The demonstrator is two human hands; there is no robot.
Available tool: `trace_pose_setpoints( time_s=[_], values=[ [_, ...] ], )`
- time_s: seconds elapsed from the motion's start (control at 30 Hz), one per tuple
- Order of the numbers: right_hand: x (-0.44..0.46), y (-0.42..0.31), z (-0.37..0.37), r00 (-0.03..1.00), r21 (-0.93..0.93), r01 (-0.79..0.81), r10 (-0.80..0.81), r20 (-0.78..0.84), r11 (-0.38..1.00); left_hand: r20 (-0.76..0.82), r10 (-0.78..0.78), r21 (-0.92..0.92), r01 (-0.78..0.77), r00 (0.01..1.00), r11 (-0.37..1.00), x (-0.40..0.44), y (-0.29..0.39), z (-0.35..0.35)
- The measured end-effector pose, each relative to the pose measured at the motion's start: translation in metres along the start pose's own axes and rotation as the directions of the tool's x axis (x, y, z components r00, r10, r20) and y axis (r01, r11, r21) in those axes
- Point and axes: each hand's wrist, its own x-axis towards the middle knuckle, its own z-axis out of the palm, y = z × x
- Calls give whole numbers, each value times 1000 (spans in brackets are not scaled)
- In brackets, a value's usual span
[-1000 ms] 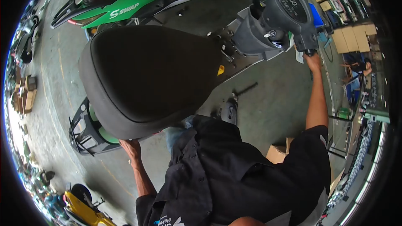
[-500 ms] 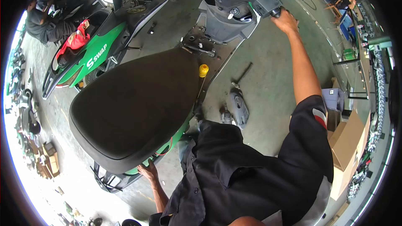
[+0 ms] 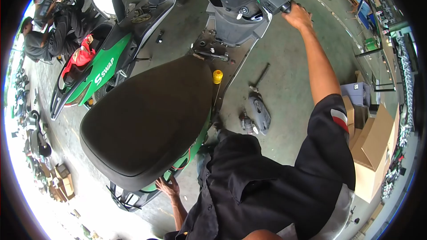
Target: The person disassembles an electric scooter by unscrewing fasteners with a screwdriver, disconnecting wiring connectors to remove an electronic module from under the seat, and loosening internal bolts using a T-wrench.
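A scooter with a black seat (image 3: 149,120) and green rear body panel (image 3: 187,160) stands before me. My right hand (image 3: 299,17) is wrapped round its right handlebar grip (image 3: 286,7), arm stretched out. Low at the tail, my left hand (image 3: 169,188) touches the green side below the seat edge, fingers apart; part of the fingertips is hidden. A red wire (image 3: 187,161) hangs near that hand. A yellow-handled screwdriver (image 3: 217,77) lies along the seat's right side. Keys (image 3: 239,16) hang at the ignition.
Beside the scooter on the floor lie a power drill (image 3: 246,122), a dark plastic cover (image 3: 259,113) and a long tool (image 3: 261,78). Another green scooter (image 3: 106,71) stands at left, a seated person (image 3: 38,42) behind it. Cardboard boxes (image 3: 371,151) stand at right.
The view has shifted slightly, so the floor items and seat sit further right. My left hand's fingers look more spread against the tail. My right hand keeps its hold on the grip.
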Motion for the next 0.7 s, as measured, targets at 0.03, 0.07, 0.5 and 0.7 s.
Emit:
trace_pose_setpoints(
  time_s=[0.03, 0.07, 0.5, 0.7],
  values=[
    [-3, 1, 4, 1000, 2, -11, 11, 5, 1000, -7, 1, 12, -1, 1000, 1000, 0, -2, 2],
    [-6, 1, 10, 996, -17, 8, -9, -91, 1000, -14, 2, 24, -2, 1000, 1000, 0, -4, 2],
    [-127, -40, 130, 818, 496, 380, -33, -574, 781, 188, -92, -330, 152, 978, 932, 7, 7, -40],
    [-250, -80, 396, 961, 726, -75, -144, 236, 684, 85, -167, -425, 188, 982, 886, -12, 23, -61]
  ],
)
